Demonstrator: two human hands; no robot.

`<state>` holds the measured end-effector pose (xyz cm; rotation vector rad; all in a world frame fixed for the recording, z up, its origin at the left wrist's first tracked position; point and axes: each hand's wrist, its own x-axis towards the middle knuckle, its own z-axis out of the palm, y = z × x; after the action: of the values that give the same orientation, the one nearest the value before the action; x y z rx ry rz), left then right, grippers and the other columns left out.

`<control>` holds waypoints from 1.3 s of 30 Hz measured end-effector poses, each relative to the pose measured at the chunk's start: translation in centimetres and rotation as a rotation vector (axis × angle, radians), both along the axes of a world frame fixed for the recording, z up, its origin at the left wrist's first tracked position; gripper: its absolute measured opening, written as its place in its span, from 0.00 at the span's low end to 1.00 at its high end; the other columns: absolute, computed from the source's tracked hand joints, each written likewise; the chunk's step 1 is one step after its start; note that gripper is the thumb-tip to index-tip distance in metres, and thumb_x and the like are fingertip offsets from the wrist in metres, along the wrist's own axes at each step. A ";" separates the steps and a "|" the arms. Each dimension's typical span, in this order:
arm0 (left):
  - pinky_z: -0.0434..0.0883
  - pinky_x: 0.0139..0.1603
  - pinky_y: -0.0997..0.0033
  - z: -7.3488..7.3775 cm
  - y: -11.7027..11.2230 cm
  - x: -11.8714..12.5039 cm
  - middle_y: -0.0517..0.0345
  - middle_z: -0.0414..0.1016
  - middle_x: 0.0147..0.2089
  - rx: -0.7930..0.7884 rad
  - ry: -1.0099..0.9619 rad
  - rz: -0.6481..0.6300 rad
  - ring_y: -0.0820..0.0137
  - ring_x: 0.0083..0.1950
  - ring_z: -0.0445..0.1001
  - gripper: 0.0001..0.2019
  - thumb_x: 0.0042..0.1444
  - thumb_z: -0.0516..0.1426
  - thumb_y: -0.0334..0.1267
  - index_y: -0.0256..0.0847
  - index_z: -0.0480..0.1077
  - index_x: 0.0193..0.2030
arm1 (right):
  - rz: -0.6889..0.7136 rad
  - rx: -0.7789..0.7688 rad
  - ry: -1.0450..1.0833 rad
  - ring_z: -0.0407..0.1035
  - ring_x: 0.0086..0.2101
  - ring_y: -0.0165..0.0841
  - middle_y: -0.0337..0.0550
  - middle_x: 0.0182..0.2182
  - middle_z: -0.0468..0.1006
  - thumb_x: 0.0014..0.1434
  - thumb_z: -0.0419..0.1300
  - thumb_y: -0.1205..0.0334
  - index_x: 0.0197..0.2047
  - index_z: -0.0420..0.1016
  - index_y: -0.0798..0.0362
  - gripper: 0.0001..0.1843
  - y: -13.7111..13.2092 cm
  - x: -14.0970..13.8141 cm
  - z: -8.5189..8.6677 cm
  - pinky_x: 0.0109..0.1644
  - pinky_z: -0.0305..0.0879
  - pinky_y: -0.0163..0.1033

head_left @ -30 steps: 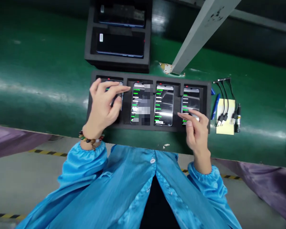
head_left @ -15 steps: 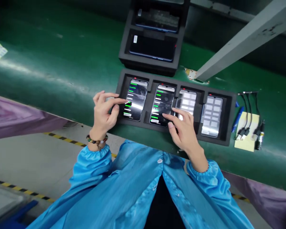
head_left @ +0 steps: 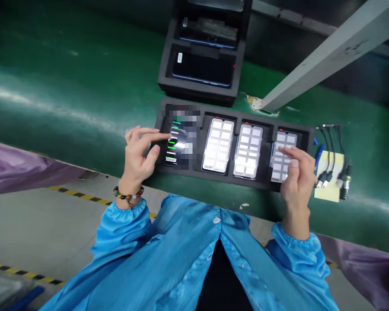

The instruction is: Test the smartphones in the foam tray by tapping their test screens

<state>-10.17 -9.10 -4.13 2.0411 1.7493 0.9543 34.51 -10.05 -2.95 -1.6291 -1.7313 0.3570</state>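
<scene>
A black foam tray (head_left: 236,115) lies on the green bench and holds several lit phones side by side. My left hand (head_left: 138,153) has its index finger stretched onto the leftmost phone (head_left: 178,140), which shows green list lines. My right hand (head_left: 296,175) hovers over the rightmost phone (head_left: 283,149), fingers loosely apart and curled, fingertips at its screen. The two middle phones (head_left: 218,144) show white grid screens. Neither hand holds anything. A bead bracelet sits on my left wrist.
A second black foam tray (head_left: 201,88) with dark phones stands behind the first. Cables and plugs (head_left: 330,172) rest on a yellow pad at the right, beside a blue pen. A grey metal beam (head_left: 324,52) slants overhead. Purple cloth hangs off the bench edge.
My right hand has moved from the second phone to the rightmost phone. The second phone's screen changed from a green list to a white grid. My left hand stays at the leftmost phone.
</scene>
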 end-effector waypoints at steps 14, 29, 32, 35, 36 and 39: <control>0.62 0.78 0.33 -1.0 5.7 1.6 0.45 0.62 0.82 -0.087 0.223 -0.006 0.45 0.80 0.63 0.23 0.78 0.49 0.54 0.55 0.71 0.72 | 0.526 -0.156 -0.223 0.61 0.75 0.52 0.52 0.66 0.81 0.81 0.45 0.54 0.71 0.70 0.47 0.24 8.7 -10.2 0.7 0.78 0.54 0.66; 0.63 0.77 0.33 -0.4 3.4 1.9 0.51 0.63 0.83 -0.050 0.273 0.005 0.43 0.78 0.64 0.21 0.74 0.54 0.47 0.55 0.75 0.69 | 0.628 -0.119 -0.317 0.61 0.75 0.56 0.48 0.71 0.79 0.80 0.45 0.58 0.73 0.68 0.47 0.24 5.3 -13.4 -0.2 0.75 0.57 0.68; 0.64 0.76 0.32 0.1 1.1 1.6 0.51 0.64 0.82 -0.057 0.285 0.005 0.43 0.78 0.64 0.20 0.73 0.55 0.45 0.54 0.77 0.67 | 0.645 -0.116 -0.302 0.63 0.74 0.55 0.46 0.69 0.81 0.79 0.47 0.59 0.74 0.67 0.45 0.25 3.1 -13.3 -0.1 0.75 0.57 0.67; 0.66 0.74 0.33 0.2 -1.4 1.3 0.51 0.68 0.80 -0.028 0.308 0.010 0.44 0.76 0.67 0.18 0.71 0.58 0.44 0.54 0.80 0.64 | 0.682 -0.109 -0.288 0.65 0.74 0.52 0.46 0.65 0.84 0.79 0.50 0.61 0.74 0.67 0.44 0.25 1.2 -13.0 -0.1 0.74 0.58 0.65; 0.67 0.73 0.33 0.0 -2.2 1.2 0.51 0.70 0.78 -0.006 0.309 0.009 0.45 0.75 0.68 0.17 0.70 0.59 0.44 0.54 0.81 0.62 | 0.694 -0.105 -0.282 0.66 0.73 0.52 0.46 0.63 0.86 0.78 0.51 0.62 0.74 0.67 0.45 0.25 0.7 -12.9 -0.2 0.74 0.58 0.64; 0.71 0.68 0.35 -0.8 -4.0 0.7 0.52 0.78 0.72 0.067 0.287 0.001 0.46 0.70 0.73 0.15 0.67 0.61 0.43 0.53 0.85 0.56 | 0.724 -0.098 -0.259 0.70 0.71 0.50 0.44 0.57 0.89 0.77 0.52 0.63 0.72 0.71 0.44 0.24 -0.3 -12.4 -0.4 0.73 0.59 0.64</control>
<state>-9.49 -13.07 -4.94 2.3161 1.8790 0.7599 22.06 -10.33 -3.35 -1.0881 -2.5118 0.5894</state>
